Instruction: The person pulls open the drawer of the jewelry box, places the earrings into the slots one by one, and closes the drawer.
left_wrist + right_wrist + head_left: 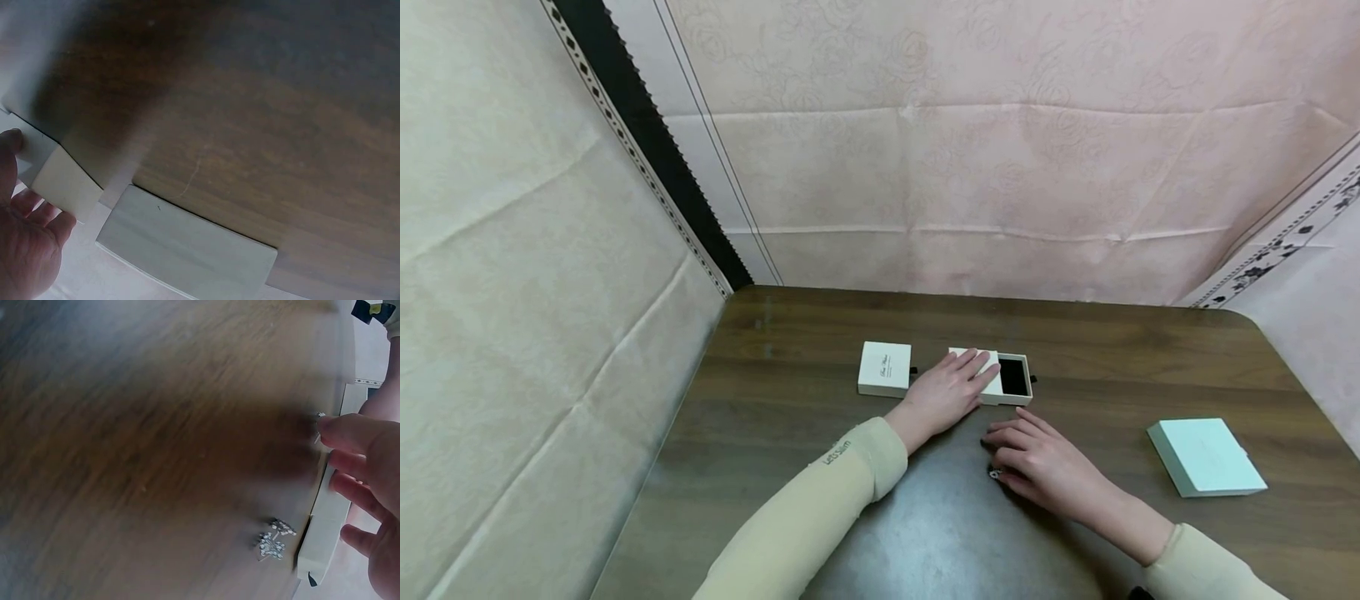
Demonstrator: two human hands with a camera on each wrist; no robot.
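Hands (945, 392) by box (991, 392) (sleeve (820, 492): "Let'sSlim", apparently)

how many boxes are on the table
3: a closed white box toward the left, a partly open white box under the left hand, and a mint green box at the right. No other box shows, though the hands could hide something small.

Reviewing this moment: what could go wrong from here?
The small sparkly piece that the right hand seems to pinch could slip and drop.

That hand might knock the loose sparkly pieces on the table.

If the left hand presses unevenly, the partly open box could shift.
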